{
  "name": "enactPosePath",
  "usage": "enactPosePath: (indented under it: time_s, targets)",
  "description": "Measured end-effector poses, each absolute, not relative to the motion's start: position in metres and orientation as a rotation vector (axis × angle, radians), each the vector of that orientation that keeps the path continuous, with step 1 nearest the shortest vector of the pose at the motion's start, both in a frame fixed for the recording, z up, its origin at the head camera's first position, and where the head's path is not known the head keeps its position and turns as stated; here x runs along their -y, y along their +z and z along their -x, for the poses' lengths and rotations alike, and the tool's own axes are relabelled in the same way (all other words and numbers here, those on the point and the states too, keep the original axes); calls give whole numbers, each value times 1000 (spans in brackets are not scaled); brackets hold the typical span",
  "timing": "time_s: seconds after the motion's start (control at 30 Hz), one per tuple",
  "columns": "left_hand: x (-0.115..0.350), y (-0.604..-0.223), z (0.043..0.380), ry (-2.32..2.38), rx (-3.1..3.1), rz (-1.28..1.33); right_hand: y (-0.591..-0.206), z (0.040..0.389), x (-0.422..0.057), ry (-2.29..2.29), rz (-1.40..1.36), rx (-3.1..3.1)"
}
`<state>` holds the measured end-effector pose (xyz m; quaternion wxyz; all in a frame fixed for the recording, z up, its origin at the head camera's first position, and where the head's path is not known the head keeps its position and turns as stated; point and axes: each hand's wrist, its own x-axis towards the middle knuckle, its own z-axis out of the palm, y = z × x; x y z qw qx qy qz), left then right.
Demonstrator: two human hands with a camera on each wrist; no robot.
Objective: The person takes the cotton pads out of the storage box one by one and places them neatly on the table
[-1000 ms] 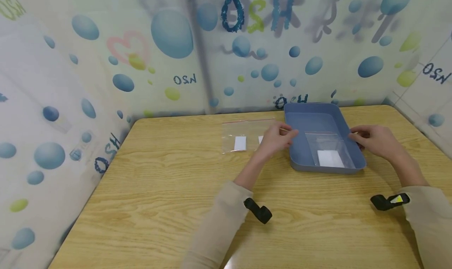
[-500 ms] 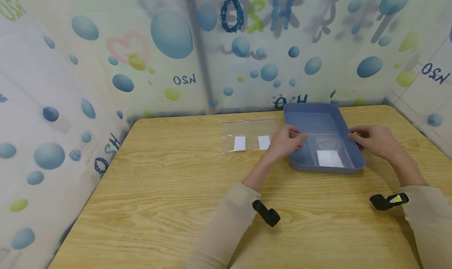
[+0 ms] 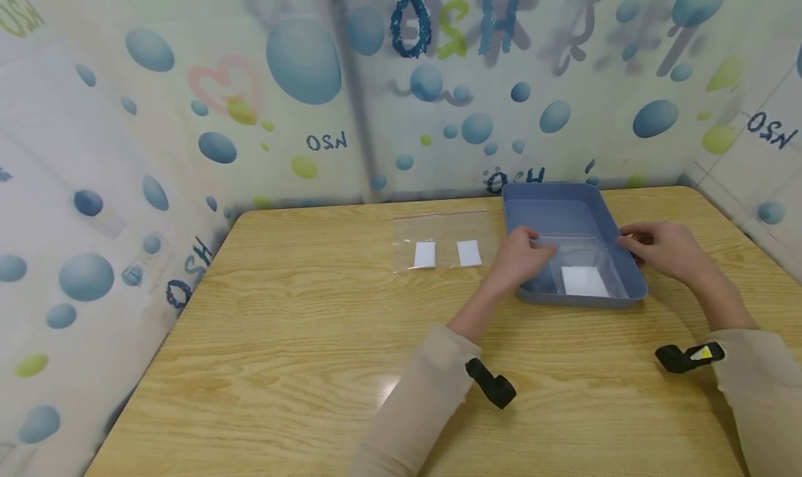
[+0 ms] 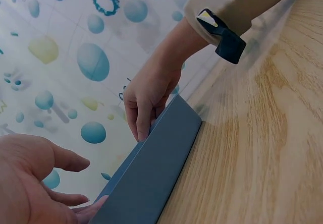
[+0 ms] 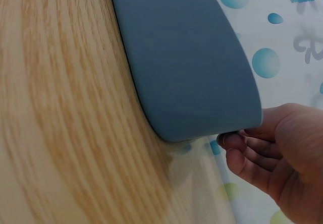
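Right grip (image 3: pixel 664 250) pinches tray rim (image 3: pixel 576 300), bag (image 3: pixel 585 280) just left

Looks like smooth, matt plastic in the blue-grey tray (image 3: pixel 557 216). Seems to be thin, clear plastic film, wrinkled and a little glossy, in the bag (image 3: pixel 579 251) inside it and in the packaging (image 3: pixel 443 232) on the table (image 3: pixel 282 317). Looks like matt paper or card in the white pieces (image 3: pixel 584 281). Shows as grained wood in the table, with soft shine near the left sleeve (image 3: pixel 422 400). Looks like matt cloth there and in the right sleeve (image 3: pixel 761 393). Cannot tell cloth from plastic sheet in the wall covering (image 3: pixel 250 170).
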<state>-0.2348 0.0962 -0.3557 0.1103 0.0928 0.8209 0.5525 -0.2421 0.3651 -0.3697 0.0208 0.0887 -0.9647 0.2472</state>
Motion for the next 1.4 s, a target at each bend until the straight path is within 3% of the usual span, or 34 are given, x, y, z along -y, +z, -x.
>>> enactPosePath:
  time_s: [0.43,1.1,1.4]
  targets:
    - [-106,-358,229,1531,-2337,-177,-372,243,-367,773,-287,2989]
    - [-126,-371,232,1823,-2196,12,-372,243,-367,765,-282,3001]
    - [-135,-371,229,1705,-2385,16,-371,242,-366,770,-279,2993]
